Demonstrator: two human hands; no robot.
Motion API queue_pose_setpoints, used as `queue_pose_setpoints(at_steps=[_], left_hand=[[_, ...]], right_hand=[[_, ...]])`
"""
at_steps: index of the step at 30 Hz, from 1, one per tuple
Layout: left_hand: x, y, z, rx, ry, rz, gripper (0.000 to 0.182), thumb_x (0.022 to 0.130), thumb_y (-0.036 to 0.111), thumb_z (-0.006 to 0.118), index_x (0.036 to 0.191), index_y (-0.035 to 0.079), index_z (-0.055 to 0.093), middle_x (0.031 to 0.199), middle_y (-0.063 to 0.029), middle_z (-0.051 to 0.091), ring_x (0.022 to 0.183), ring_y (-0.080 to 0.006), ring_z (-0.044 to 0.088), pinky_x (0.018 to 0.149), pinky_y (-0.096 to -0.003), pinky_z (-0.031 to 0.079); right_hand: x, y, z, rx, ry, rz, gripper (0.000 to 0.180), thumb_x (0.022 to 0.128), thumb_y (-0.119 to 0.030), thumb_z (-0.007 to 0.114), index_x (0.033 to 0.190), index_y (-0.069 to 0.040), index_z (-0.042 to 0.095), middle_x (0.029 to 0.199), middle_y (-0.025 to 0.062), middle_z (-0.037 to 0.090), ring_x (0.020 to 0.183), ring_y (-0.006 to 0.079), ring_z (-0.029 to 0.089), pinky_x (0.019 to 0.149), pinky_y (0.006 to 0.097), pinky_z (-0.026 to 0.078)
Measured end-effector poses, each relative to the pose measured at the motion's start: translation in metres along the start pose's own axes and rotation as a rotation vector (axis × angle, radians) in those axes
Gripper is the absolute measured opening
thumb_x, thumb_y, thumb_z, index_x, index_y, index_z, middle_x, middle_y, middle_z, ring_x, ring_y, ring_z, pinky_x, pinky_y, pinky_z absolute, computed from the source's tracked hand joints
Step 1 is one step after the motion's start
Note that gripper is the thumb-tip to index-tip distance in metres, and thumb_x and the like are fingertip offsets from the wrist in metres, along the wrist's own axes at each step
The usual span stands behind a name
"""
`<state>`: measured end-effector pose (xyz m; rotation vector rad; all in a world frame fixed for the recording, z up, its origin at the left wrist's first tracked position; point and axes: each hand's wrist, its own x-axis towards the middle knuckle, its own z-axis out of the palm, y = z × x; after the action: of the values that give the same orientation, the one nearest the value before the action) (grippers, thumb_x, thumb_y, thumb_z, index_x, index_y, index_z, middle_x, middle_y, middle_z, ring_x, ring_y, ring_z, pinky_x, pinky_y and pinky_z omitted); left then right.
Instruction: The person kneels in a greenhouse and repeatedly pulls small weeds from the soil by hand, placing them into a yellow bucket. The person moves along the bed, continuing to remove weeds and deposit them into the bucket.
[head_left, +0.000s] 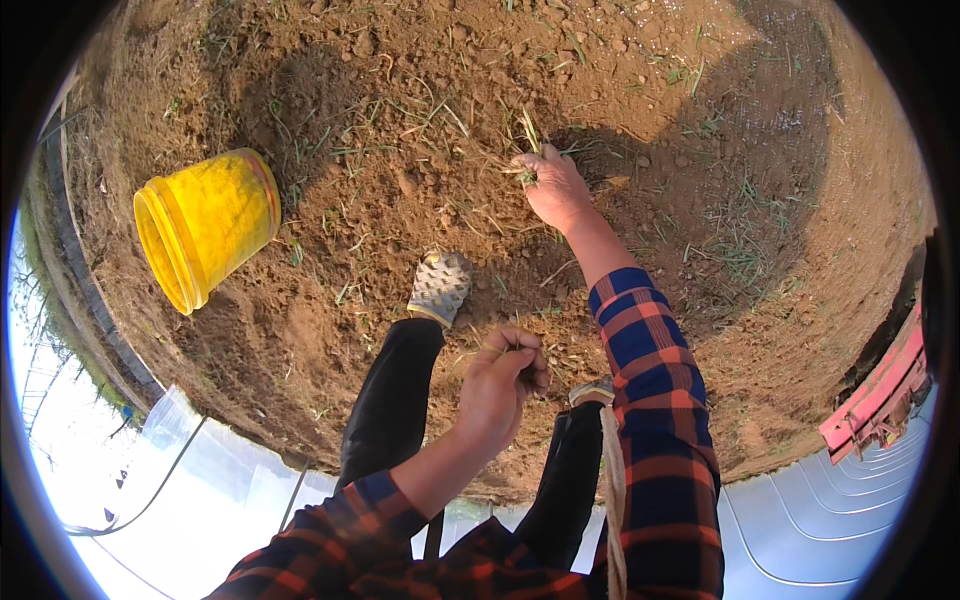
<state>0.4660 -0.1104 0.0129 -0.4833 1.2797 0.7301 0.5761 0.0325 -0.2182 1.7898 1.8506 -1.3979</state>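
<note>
My right hand (553, 187) is stretched out low over the brown soil, its fingers closed on a small tuft of grass (531, 131) with pale stalks and green bits. Nearer my body, my left hand (501, 382) hangs above the ground between my feet, fingers curled. A few thin dry stalks (489, 347) show at its fingertips; what lies inside the palm is hidden. Loose green blades and dry stems lie scattered on the clods around both hands.
A yellow plastic bucket (217, 217) lies on its side at the left, its mouth facing left. My patterned shoe (441, 289) stands on the soil. Pulled grass (742, 259) lies to the right. Red metal machinery (877, 390) is at the lower right edge, near plastic sheeting (817, 517).
</note>
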Motion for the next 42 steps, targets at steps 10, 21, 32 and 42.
queue_pose_setpoints(at_steps=[10,21,32,42], left_hand=[[0.002,0.029,0.005,-0.011,-0.007,-0.041,0.009,0.098,0.005,0.052,0.106,0.007,0.055,0.088,-0.007,0.062,0.077,-0.018,0.062,0.07,-0.0325,0.051],[0.009,0.04,0.011,0.0,0.02,0.0,0.008,0.098,0.005,0.051,0.105,0.007,0.055,0.089,-0.0077,0.061,0.076,-0.0194,0.06,0.07,-0.0331,0.049],[0.004,0.051,0.007,-0.096,0.015,-0.033,0.008,0.099,0.005,0.05,0.105,0.007,0.055,0.089,-0.0083,0.062,0.076,-0.0202,0.062,0.069,-0.0338,0.051],[0.003,0.052,0.003,-0.067,0.021,-0.05,0.009,0.098,0.006,0.051,0.106,0.008,0.054,0.09,-0.0066,0.061,0.077,-0.0172,0.061,0.07,-0.0326,0.051]], right_hand=[[0.073,0.076,-0.142,0.824,0.536,0.784,0.082,0.104,-0.051,0.05,0.157,0.007,0.026,0.145,0.0248,0.053,0.137,0.0403,0.049,0.118,0.0521,0.036],[0.076,-0.128,0.021,-0.4,0.142,-0.269,0.071,0.085,-0.034,0.08,0.149,-0.036,0.049,0.159,0.0059,0.038,0.151,0.0442,0.023,0.117,0.068,0.032],[-0.05,0.129,-0.033,-0.286,0.093,0.552,0.062,0.084,-0.022,0.079,0.142,-0.015,0.056,0.152,0.016,0.041,0.124,0.0424,0.055,0.101,0.0491,0.054],[0.073,-0.053,-0.058,-0.336,0.337,0.113,0.067,0.081,-0.035,0.083,0.14,-0.019,0.057,0.137,0.0127,0.051,0.126,0.0385,0.052,0.098,0.0482,0.055]])
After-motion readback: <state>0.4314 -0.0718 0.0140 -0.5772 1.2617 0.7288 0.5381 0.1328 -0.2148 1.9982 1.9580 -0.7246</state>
